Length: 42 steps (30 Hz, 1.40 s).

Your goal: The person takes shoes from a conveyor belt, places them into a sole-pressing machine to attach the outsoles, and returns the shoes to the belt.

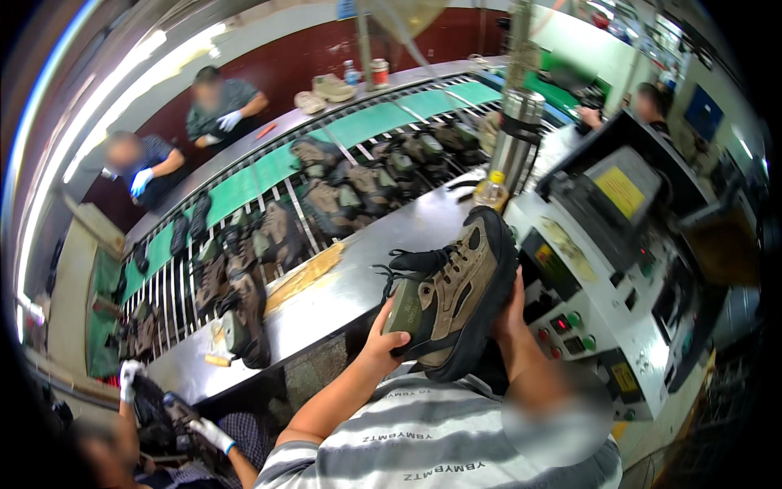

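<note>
A brown and black lace-up hiking shoe (458, 300) is held up in front of my chest, toe pointing up and to the right, its black sole facing right. From its ankle opening sticks out an olive-green shoe last (405, 312). My left hand (383, 341) is closed around the heel end, thumb pressed on the last. My right hand (511, 308) grips the sole side near the forefoot; its fingers are mostly hidden behind the shoe. Loose black laces (391, 279) hang off the tongue on the left.
Ahead, a metal bench (322, 297) borders a roller conveyor with green belting (277, 167) and several similar shoes (334, 204). At right stands a machine with a control panel (570, 326). A steel flask (518, 130) and yellow-capped bottle (491, 191) are near. Gloved co-workers sit left.
</note>
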Each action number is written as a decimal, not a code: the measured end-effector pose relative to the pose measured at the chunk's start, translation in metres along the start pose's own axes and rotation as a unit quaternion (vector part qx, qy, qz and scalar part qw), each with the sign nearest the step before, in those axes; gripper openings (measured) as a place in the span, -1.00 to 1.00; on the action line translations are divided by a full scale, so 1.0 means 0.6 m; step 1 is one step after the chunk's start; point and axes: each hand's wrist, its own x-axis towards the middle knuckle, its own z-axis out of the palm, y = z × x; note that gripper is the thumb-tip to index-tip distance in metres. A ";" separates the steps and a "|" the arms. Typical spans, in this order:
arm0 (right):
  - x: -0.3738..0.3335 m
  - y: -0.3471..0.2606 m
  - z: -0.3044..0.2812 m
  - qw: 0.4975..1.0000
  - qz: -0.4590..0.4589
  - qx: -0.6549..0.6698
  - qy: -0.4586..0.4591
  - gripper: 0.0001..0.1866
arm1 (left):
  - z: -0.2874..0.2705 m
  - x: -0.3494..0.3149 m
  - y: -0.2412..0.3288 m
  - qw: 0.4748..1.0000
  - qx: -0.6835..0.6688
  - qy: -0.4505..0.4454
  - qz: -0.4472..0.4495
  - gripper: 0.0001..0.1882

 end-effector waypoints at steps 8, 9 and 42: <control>-0.184 -0.048 -0.093 0.992 -0.081 0.090 -0.042 -0.22 | 0.099 0.080 -0.141 0.956 0.139 -0.251 0.066 -0.08; -0.202 -0.056 -0.089 0.989 -0.094 0.103 -0.051 -0.20 | 0.106 0.088 -0.142 0.944 0.137 -0.292 0.074 -0.17; -0.398 -0.116 -0.304 0.982 -0.174 -0.038 0.056 -0.12 | 0.341 0.178 -0.233 0.664 0.556 -0.467 0.177 -0.60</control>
